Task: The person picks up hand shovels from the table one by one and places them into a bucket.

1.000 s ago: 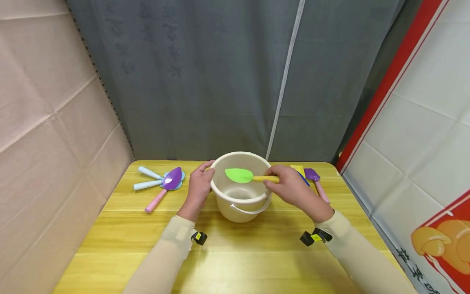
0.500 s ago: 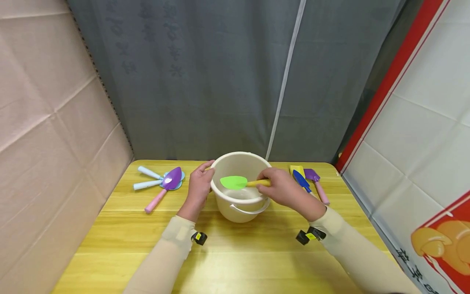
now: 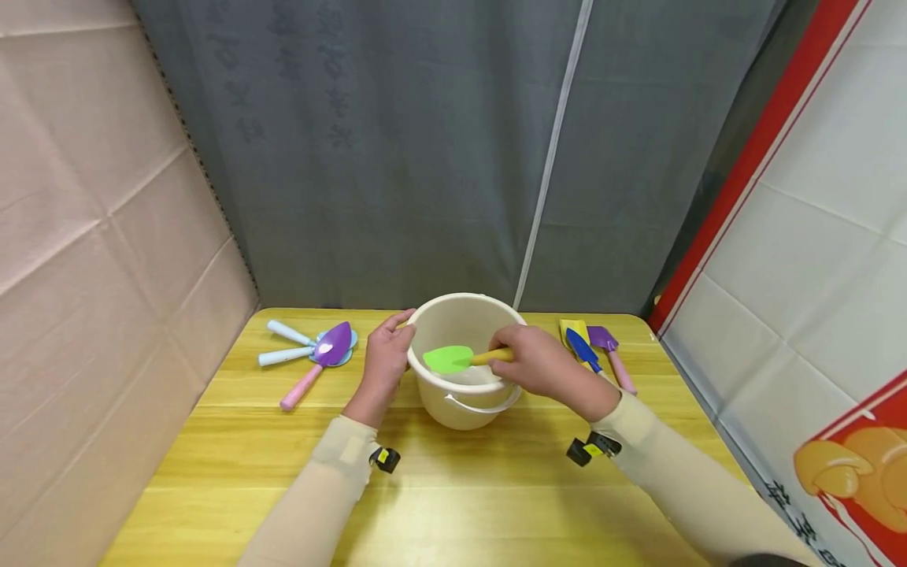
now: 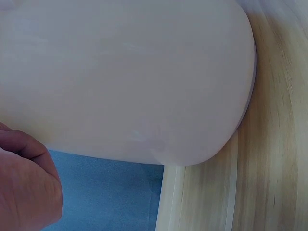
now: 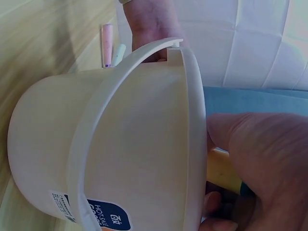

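Note:
A cream bucket [image 3: 453, 413] stands upright on the table, its handle hanging down the near side. My left hand [image 3: 383, 358] holds the rim at the left; in the left wrist view part of that hand [image 4: 29, 187] shows beside the bucket wall [image 4: 134, 86]. With my right hand [image 3: 542, 362] I grip a toy trowel by its yellow handle, its green blade [image 3: 449, 360] pointing left within the bucket's mouth. From the right wrist, the yellow handle [image 5: 222, 171] appears between the fingers just past the rim; the blade is hidden there by the bucket.
Left on the table lie a purple trowel [image 3: 333, 344] with a pink handle and two light-blue-handled tools [image 3: 286, 357]. To the right are a blue trowel [image 3: 581, 345], a yellow tool [image 3: 571, 324] and a purple shovel [image 3: 602, 337]. A grey curtain [image 3: 390, 157] hangs behind.
My right hand has moved left and slightly down, bringing the green trowel lower into the bucket's mouth. The blue trowel has come fully into view. My left hand stays put.

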Demonstrator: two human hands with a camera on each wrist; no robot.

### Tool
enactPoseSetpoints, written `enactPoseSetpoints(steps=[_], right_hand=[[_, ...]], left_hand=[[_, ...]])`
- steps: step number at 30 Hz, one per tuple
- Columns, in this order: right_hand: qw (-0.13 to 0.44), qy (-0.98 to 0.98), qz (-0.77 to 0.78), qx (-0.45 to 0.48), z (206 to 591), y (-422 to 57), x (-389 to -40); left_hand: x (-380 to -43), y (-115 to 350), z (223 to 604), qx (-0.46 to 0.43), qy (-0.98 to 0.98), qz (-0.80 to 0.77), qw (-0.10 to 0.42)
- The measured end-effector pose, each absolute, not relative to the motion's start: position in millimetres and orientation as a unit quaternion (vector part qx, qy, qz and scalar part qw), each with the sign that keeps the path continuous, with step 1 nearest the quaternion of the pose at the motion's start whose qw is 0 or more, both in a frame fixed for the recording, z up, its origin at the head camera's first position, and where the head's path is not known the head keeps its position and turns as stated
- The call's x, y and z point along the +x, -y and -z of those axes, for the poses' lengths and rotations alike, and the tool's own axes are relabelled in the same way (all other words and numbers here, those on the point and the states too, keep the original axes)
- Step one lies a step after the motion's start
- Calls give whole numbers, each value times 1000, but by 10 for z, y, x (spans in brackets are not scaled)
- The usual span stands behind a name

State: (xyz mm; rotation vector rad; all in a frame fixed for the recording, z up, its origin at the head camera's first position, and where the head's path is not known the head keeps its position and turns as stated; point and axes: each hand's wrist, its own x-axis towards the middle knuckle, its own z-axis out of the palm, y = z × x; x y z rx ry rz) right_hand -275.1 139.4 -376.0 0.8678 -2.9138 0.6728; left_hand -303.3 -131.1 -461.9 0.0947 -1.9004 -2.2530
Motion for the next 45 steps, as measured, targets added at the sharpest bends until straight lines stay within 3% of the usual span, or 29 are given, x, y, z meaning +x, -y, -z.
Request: enactPoseSetpoints(steps=[8,22,45], right_hand=[[22,925,-189,329,3740,-1335,-2829],[14,924,-176,339,3754,-1258,-2940],[-38,912,-119,391,3787,-1102,-3107]], left_hand=[[-3038,1317,4615,39,647,755,99],[-3040,1314,4600,34,647,756,96],[-3023,1315,4613,43,650,752,97]])
